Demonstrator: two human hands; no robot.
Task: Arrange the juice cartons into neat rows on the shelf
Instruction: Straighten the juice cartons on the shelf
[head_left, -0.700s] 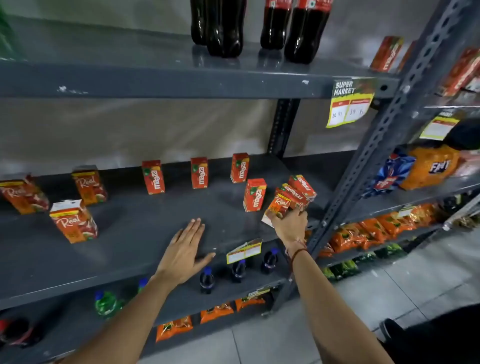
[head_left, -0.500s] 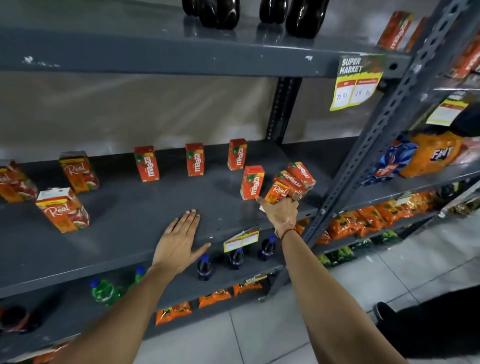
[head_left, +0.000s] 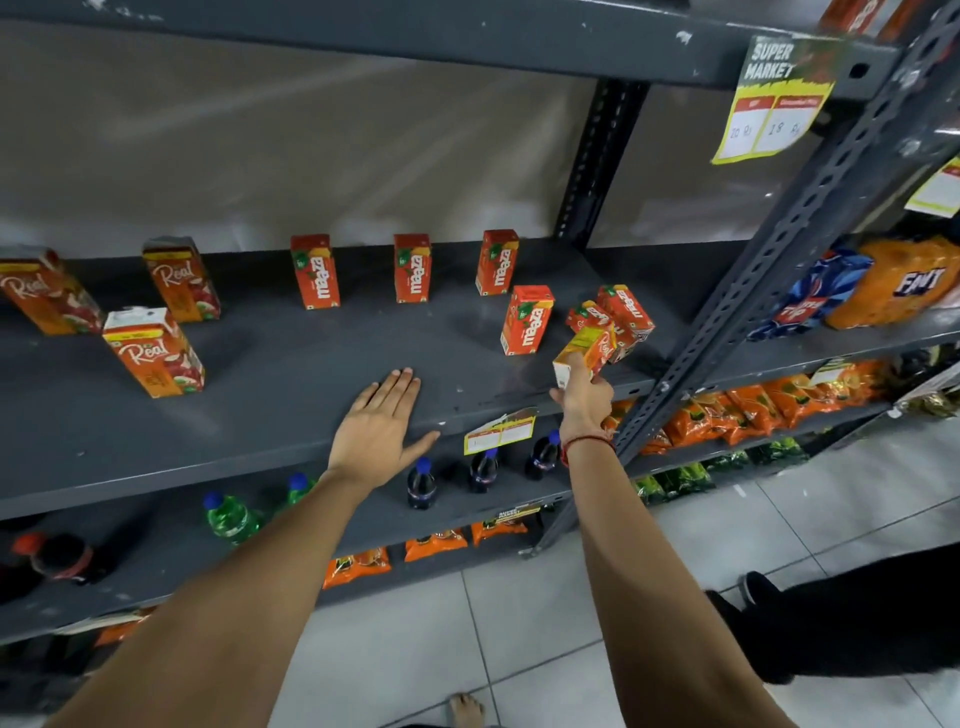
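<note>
On the grey middle shelf (head_left: 291, 364), three red Maaza cartons (head_left: 413, 267) stand in a row at the back, and a fourth Maaza carton (head_left: 527, 319) stands in front of them at the right. My right hand (head_left: 582, 395) grips a yellow-orange Real carton (head_left: 584, 353), tilted, at the shelf's right front. Two more small cartons (head_left: 623, 312) lean just behind it. My left hand (head_left: 382, 426) lies flat and open on the shelf's front edge. Three larger Real cartons (head_left: 153, 353) stand at the left.
A slanted grey upright post (head_left: 769, 249) bounds the shelf on the right. Price tags (head_left: 498, 431) hang from the shelf edge. Bottles (head_left: 421, 483) and orange snack packets (head_left: 753, 410) fill the lower shelves. Snack bags (head_left: 904, 283) sit on the neighbouring rack. Tiled floor lies below.
The view has tilted down and moved closer. My right hand has drawn the Real carton slightly forward from the two cartons behind it. My left hand stays flat on the shelf.
</note>
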